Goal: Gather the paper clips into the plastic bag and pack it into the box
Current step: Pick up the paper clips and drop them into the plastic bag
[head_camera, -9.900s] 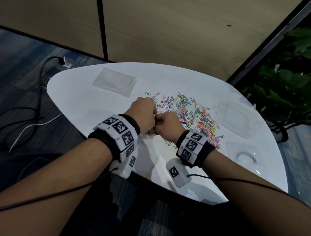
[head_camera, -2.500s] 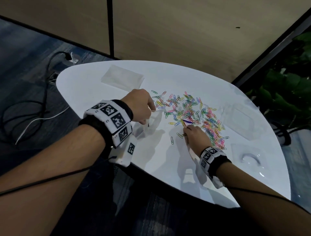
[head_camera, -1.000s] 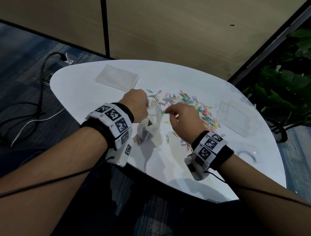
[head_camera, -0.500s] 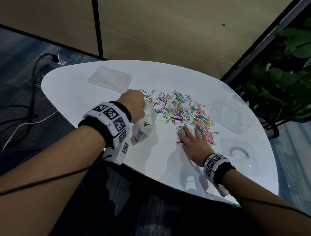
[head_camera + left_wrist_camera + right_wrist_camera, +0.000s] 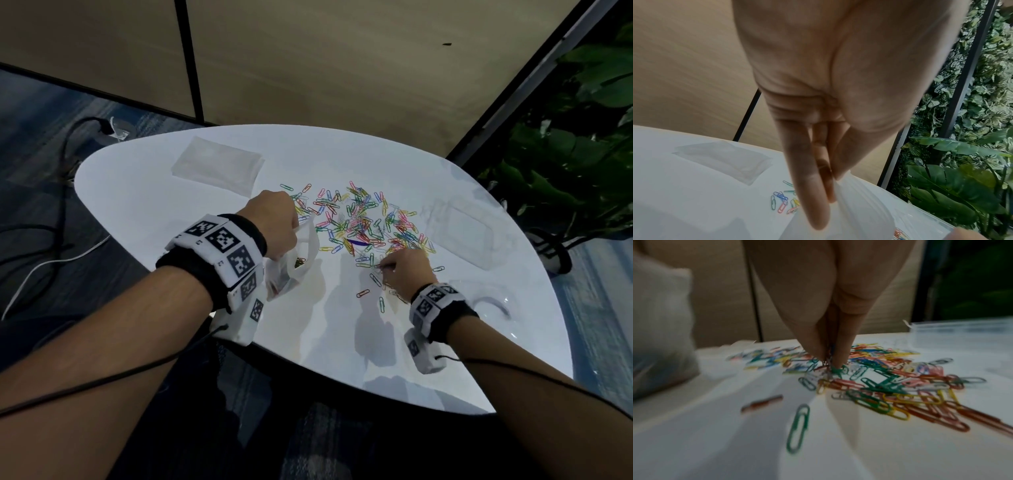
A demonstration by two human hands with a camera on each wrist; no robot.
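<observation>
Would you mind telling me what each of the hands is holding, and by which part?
The left hand pinches the plastic bag by its top rim. The right hand pinches a few paper clips between its fingertips, at the pile's near edge.

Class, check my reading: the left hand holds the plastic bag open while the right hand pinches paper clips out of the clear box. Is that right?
Not quite. The left hand holds the plastic bag, but the right hand pinches paper clips from the pile on the table, as the right wrist view shows.
</observation>
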